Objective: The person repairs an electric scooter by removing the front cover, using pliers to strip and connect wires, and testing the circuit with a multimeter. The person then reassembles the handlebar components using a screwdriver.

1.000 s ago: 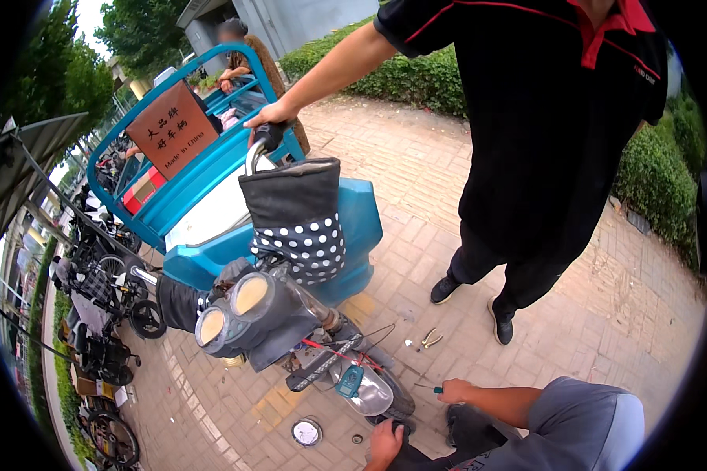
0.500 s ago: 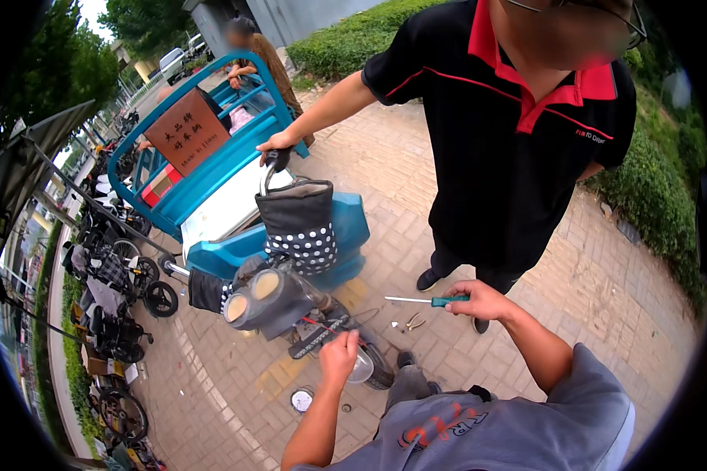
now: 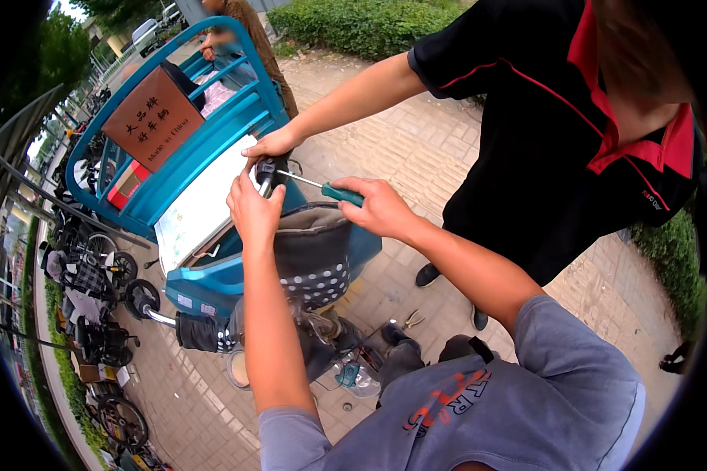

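My left hand (image 3: 253, 210) is wrapped at the chrome handlebar (image 3: 266, 185) of a blue cargo tricycle, just below its black end fitting (image 3: 266, 168). My right hand (image 3: 375, 206) grips a green-handled screwdriver (image 3: 339, 194), its shaft pointing left with the tip at that fitting. Another person's hand (image 3: 269, 144) rests on the bar end just above my fingers. A black dotted hand muff (image 3: 310, 275) hangs below my hands. The meter (image 3: 349, 375) lies low on the front fork, and pliers (image 3: 413, 319) lie on the paving.
The person in black and red (image 3: 526, 173) stands close at the right. Someone in brown (image 3: 263, 63) is behind the cargo bed rail (image 3: 220, 23). Parked bikes (image 3: 94, 267) line the left. A hedge (image 3: 353, 27) borders the paving (image 3: 369, 141).
Both my hands have risen from low by the front wheel to the handlebar end, the screwdriver with the right. The person in black leans in, hand still on the bar.
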Available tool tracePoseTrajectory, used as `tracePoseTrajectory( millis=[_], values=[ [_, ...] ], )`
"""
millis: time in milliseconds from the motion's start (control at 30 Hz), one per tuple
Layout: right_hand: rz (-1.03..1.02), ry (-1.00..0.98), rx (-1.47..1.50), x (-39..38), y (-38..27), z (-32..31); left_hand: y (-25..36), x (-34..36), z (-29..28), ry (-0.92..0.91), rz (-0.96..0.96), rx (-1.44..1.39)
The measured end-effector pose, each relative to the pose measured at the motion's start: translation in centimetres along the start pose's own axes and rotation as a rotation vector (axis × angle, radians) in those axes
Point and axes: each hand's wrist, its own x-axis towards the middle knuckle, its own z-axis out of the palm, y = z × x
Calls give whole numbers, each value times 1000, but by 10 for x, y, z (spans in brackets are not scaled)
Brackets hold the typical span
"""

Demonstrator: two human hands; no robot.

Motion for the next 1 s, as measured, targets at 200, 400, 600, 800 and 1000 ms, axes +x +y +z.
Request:
tracePoseTrajectory(
  millis=[200,400,600,800,1000],
  values=[
    [-51,-106,-65,48,14,7,-33,54,44,-246,-100,-392],
    [-18,-371,-54,90,23,-20,-41,57,44,-329,-244,-364],
    [515,-568,694,112,53,-23,-34,57,38,-334,-270,-365],
    [1325,-678,1542,125,42,-21,-35,56,40,-298,-264,-338],
    [1059,-716,1223,132,32,-21,-27,56,34,-312,-260,-351]
  ],
)
